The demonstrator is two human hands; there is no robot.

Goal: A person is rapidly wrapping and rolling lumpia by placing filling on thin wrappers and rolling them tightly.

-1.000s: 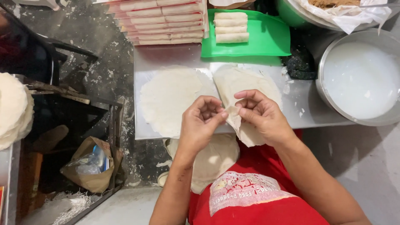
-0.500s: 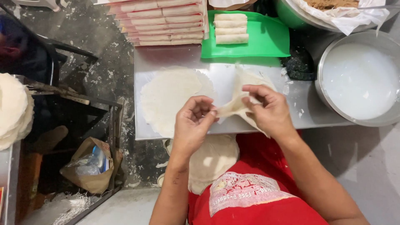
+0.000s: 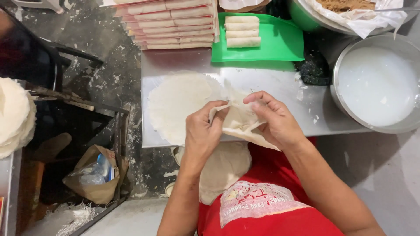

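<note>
one head-worn view looks steeply down from close above the metal table [image 3: 271,94]; the person's torso sits at six o'clock, the table's far edge at twelve.

Four rolled spring rolls [image 3: 243,31] lie on one green tray [image 3: 280,43]. One flat round wrapper [image 3: 179,105] lies on the metal desk [image 3: 280,83], and one crumpled wrapper [image 3: 238,122] sits between two hands: left hand [image 3: 202,135], right hand [image 3: 275,120]. One steel bowl of white liquid [image 3: 378,85] stands at the right. One stack of wrappers [image 3: 13,116] is at the far left.
</note>
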